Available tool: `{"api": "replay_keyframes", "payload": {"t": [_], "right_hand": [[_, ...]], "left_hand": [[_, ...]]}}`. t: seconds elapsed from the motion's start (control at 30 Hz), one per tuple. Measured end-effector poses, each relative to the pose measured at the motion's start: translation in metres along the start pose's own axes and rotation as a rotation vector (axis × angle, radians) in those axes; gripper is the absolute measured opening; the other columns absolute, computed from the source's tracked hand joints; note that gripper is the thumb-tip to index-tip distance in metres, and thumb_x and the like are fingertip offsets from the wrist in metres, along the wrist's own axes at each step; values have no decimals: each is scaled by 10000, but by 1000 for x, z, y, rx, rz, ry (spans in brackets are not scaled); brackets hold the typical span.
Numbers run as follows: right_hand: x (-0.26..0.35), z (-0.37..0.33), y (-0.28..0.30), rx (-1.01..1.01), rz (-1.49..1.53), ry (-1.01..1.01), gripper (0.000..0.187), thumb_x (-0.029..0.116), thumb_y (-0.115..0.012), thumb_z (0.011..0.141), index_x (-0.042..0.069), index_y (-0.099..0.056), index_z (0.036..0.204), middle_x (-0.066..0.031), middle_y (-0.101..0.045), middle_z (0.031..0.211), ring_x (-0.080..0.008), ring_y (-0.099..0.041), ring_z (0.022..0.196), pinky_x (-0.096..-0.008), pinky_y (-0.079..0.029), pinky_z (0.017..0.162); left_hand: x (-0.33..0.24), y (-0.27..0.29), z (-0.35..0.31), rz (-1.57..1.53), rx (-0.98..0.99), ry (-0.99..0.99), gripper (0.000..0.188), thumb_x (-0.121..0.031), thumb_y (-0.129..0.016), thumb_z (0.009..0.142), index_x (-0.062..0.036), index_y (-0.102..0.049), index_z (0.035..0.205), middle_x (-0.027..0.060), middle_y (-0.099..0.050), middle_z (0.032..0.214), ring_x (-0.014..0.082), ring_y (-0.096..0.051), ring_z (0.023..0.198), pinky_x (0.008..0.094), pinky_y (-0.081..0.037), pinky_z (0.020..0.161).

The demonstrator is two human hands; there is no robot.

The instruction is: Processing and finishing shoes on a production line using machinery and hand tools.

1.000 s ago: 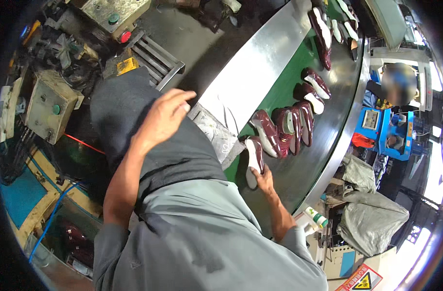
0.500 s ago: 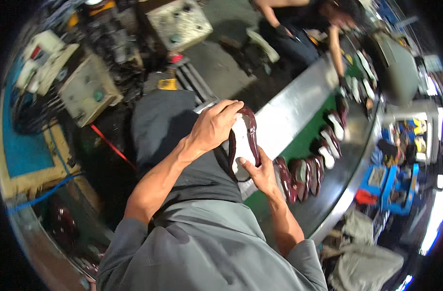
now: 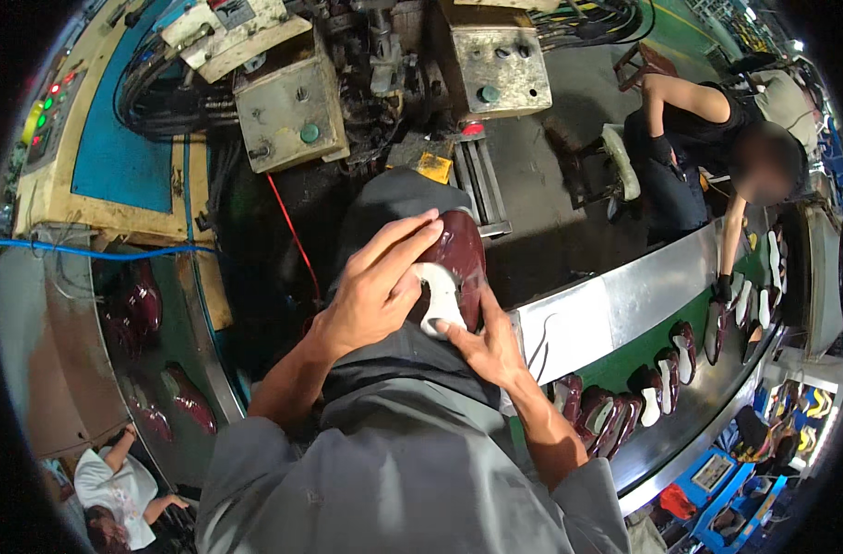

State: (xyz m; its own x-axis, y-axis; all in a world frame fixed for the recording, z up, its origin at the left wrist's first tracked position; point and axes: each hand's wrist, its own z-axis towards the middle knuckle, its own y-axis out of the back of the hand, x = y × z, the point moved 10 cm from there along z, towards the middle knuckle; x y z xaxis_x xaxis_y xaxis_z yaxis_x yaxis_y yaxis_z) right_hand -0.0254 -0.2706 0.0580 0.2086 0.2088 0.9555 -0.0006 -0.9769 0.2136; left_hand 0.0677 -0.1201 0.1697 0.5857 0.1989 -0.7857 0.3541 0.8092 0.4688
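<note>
Above my lap I hold a glossy dark-red shoe upright, toe pointing away from me. A white sole-shaped piece lies against its left side; whether it is fixed to the shoe I cannot tell. My left hand is closed on the shoe's left side, its fingers reaching up to the toe. The right hand grips the near end, thumb pressed on the white piece and fingers along the right side. Parts of the shoe are hidden behind my hands.
To the right runs a line with a metal edge, carrying several dark-red shoes. A co-worker in dark gloves reaches onto it. Control boxes stand ahead. More shoes lie at left, near a blue hose and another person.
My view has swung, so the surroundings sit differently. The shoe has turned in my hands: its white underside faced up before, and now more of the glossy dark-red upper shows.
</note>
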Motion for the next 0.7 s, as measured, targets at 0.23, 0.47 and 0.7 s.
{"api": "replay_keyframes", "payload": {"t": [0.23,0.47,0.7], "right_hand": [[-51,-20,-10,147,12,-320,788,302,-816,974,-78,-448,1558,-257,-692,1342,-313,-671,1251,-421,-517,1099],[-5,38,22,-22,143,168,770,284,-703,1055,-32,-357,1667,-236,-455,1669,-326,-431,1558,-430,-337,1284],[15,61,16,31,195,201,559,381,-444,1186,6,-534,1590,-155,-519,1641,-280,-418,1563,-412,-293,1299]], "left_hand": [[76,-52,-4,-183,3,179,417,-130,-645,1046,37,-661,1427,218,-688,1434,341,-654,1357,408,-487,1155],[54,-62,-1,-45,-92,48,367,-178,-608,1097,46,-688,1377,250,-719,1320,420,-713,1207,441,-579,1037],[95,-81,-26,-976,62,328,532,-378,-440,1191,55,-681,1385,160,-576,1549,271,-527,1467,422,-389,1245]]}}
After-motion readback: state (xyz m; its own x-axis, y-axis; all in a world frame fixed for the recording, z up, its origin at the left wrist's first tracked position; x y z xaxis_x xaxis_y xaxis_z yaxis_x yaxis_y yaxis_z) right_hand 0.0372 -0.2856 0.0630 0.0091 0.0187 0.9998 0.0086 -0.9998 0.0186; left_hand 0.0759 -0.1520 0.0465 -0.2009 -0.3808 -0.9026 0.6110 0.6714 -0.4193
